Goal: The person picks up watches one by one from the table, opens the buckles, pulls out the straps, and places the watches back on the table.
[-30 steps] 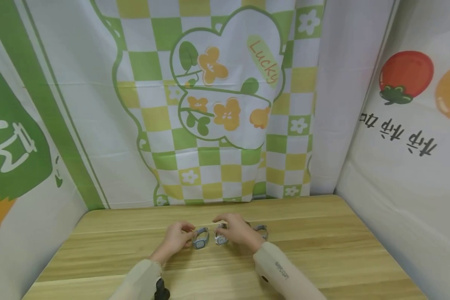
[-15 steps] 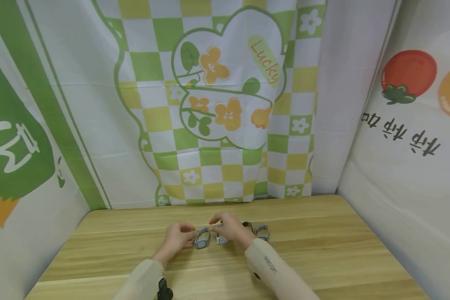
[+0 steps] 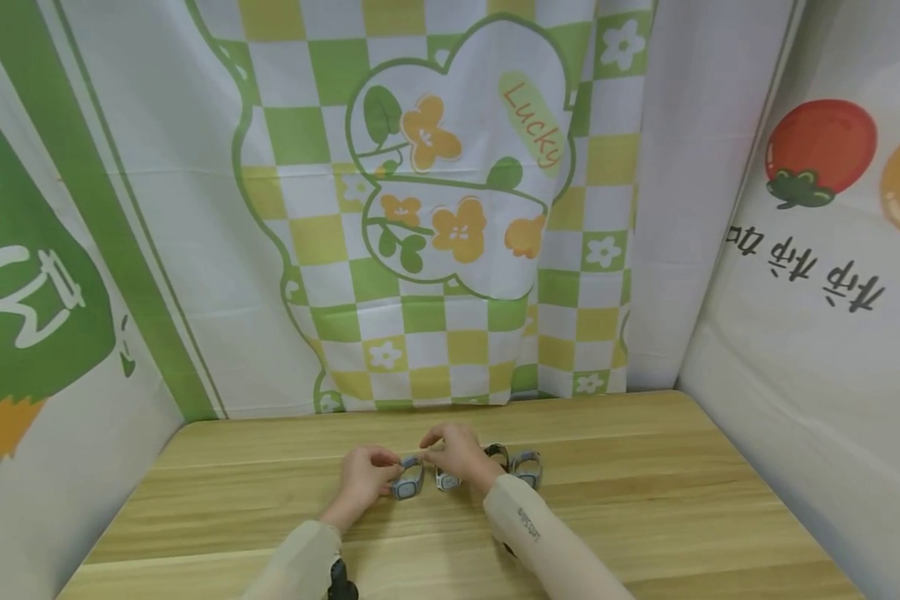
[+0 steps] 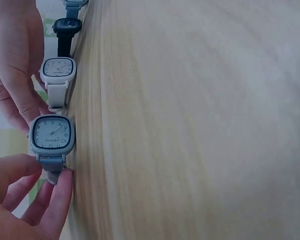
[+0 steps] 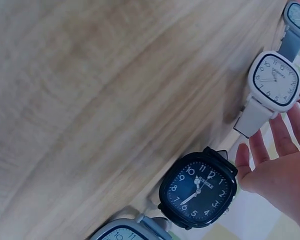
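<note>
Several wristwatches stand in a row on their looped straps. My left hand (image 3: 363, 479) pinches the strap of the blue-grey watch (image 4: 52, 134) at the left end, thumb and fingers on its two sides in the left wrist view. My right hand (image 3: 456, 452) reaches over the white watch (image 5: 274, 81), its fingertips close to the far strap of the blue-grey watch. Behind the watches those fingertips are partly hidden, so I cannot tell whether they grip the strap. In the right wrist view its other fingers spread loosely behind the white watch.
A black watch (image 5: 198, 190) and another blue-grey watch (image 3: 528, 471) stand right of the white one. They rest on a wooden table (image 3: 607, 533). A checked cloth (image 3: 427, 333) hangs at its back edge, with printed cloth walls (image 3: 810, 375) on both sides.
My right hand has moved left from above the white watch toward the blue-grey one, uncovering more of the black watch. My left hand stays at the blue-grey watch.
</note>
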The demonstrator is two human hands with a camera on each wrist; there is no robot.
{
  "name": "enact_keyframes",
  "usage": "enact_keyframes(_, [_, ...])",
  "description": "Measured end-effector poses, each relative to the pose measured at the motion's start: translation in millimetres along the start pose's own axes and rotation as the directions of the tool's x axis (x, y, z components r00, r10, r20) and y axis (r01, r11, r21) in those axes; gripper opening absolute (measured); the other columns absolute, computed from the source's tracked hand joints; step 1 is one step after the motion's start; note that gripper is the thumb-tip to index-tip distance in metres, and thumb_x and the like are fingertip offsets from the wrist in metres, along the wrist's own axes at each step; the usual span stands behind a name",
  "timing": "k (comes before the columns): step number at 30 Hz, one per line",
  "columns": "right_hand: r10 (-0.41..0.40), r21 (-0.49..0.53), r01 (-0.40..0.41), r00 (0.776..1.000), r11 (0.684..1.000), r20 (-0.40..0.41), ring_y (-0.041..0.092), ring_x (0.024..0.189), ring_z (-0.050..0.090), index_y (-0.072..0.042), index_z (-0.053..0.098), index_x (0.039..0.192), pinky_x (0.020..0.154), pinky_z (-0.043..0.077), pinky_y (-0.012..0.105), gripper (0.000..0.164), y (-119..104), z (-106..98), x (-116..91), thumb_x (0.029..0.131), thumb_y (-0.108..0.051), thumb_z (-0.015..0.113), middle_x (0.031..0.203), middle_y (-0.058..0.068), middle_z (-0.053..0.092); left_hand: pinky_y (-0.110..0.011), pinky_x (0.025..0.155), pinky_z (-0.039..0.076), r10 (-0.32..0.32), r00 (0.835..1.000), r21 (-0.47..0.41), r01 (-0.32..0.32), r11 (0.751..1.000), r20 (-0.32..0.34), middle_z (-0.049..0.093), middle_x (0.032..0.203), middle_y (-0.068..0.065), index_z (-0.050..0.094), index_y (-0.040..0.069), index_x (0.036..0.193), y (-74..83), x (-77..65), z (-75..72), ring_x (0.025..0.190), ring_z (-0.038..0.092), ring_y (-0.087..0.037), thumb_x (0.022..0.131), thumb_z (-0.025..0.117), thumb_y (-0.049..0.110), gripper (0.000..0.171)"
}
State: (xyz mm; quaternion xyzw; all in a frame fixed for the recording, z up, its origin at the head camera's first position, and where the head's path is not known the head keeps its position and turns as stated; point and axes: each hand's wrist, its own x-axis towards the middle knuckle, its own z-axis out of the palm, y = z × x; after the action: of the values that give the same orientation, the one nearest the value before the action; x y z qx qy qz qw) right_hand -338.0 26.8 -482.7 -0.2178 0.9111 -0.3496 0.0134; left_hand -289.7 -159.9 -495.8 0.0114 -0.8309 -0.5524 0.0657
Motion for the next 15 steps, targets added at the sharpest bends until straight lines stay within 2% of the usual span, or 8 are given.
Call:
enact_keyframes(9, [-0.010, 0.002, 0.010, 1.000, 1.000, -0.001, 0.022, 0.098, 0.069, -0.012, 0.083, 0.096, 0.092, 0.053, 0.046, 0.008, 2.8, 5.3, 1.2, 0.093, -0.020, 0.082, 0.104, 0.000, 0.080, -0.032, 0.059, 0.063, -0.027, 1.000, -0.019, 0.026, 0.999, -0.015, 0.074, 0.087, -0.015, 0.075, -0.012, 0.096, 0.3, -2.5, -0.1, 0.071, 0.073, -0.020, 0.088, 0.077, -0.007, 0.009])
enact_keyframes(15, [-0.008, -0.017, 0.009, 1.000, 1.000, 0.015, 0.025, 0.109, 0.070, -0.016, 0.083, 0.097, 0.102, 0.048, 0.053, 0.008, 5.3, 7.8, 2.8, 0.095, -0.023, 0.081, 0.105, -0.003, 0.080, -0.032, 0.060, 0.064, -0.048, 0.999, -0.053, 0.047, 0.997, -0.009, 0.075, 0.088, -0.016, 0.074, -0.013, 0.098, 2.1, -4.2, 1.5, 0.074, 0.072, -0.020, 0.090, 0.075, -0.008, 0.009])
